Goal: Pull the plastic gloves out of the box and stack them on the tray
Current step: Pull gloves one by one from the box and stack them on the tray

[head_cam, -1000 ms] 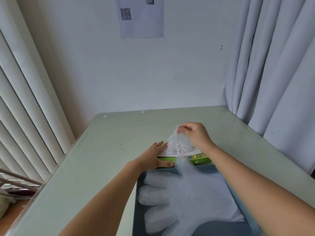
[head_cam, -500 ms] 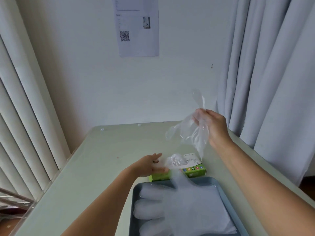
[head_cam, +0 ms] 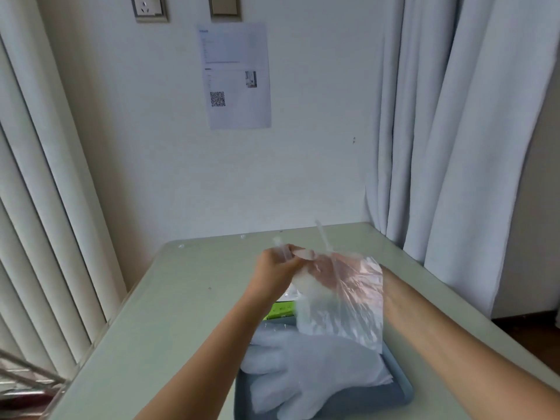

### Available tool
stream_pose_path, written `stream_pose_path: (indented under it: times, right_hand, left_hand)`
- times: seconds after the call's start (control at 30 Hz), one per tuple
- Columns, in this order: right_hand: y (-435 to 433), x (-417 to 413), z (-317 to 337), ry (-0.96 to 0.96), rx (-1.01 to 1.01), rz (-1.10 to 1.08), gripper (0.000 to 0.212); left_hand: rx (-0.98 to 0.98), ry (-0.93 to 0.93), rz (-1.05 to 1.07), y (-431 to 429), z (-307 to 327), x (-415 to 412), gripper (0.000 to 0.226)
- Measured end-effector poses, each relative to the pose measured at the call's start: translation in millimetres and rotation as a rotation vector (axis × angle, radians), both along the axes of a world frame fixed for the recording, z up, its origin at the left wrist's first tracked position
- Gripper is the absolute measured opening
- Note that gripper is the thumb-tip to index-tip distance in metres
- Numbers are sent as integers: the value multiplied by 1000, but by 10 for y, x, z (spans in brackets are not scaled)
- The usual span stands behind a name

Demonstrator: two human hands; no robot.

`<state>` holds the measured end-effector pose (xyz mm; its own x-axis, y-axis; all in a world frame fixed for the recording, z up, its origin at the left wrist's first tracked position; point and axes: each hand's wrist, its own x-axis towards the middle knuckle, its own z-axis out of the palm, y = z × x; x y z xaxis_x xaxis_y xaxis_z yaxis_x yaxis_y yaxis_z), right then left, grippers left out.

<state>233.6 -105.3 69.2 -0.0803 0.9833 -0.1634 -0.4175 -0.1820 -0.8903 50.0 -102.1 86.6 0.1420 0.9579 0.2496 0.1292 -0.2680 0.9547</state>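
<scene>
- left hand [head_cam: 277, 265] pinches the top of a clear thin plastic glove [head_cam: 345, 310].
- right hand [head_cam: 330, 268], veiled behind it, grips it too.
- it hangs over the green cardboard box [head_cam: 280, 310] and grey-blue tray [head_cam: 403, 392] of stacked gloves [head_cam: 315, 365].

Head-worn camera looks forward and down, close over the table [head_cam: 181, 298].

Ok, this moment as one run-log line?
left hand: grips glove | right hand: grips glove, seen through plastic | glove: held above tray | tray: stack present
</scene>
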Motion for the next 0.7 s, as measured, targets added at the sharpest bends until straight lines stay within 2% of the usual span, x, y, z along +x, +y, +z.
stream_pose_path:
  times: [0.1, 0.17, 0.2, 0.33, 0.4, 0.47, 0.53, 0.63, 0.7]
  right_hand:
    - [14, 8, -202, 234, -135, 225, 75]
    - [-51, 93, -177, 251, -166, 255, 92]
    - [-100, 154, -131, 245, -151, 252, 93]
    - [-324, 164, -17, -54, 4, 397, 60]
    - [-386, 121, -19, -203, 29, 343, 39]
    - [-435, 93, 9, -225, 69, 253, 23]
    - [-448, 98, 75, -273, 99, 209, 14]
    - [-424, 107, 141, -579, 205, 173, 5]
    - [-401, 73, 216, -772, 287, 132, 9]
  left_hand:
    - [-78, -86, 75, -93, 13, -24, 20]
    - [-87, -58, 96, -171, 30, -70, 22]
    - [-78, -40, 104, -212, 39, -95, 23]
    - [-34, 26, 136, -339, 73, -187, 18]
    - [-31, 18, 149, -378, 78, -236, 19]
    - [-45, 5, 159, -405, 68, -301, 21]
    - [-67, 2, 165, -410, 38, -375, 21]
    - [-128, 11, 205, -380, -33, -526, 20]
    - [-178, 18, 288, -345, -87, -654, 19]
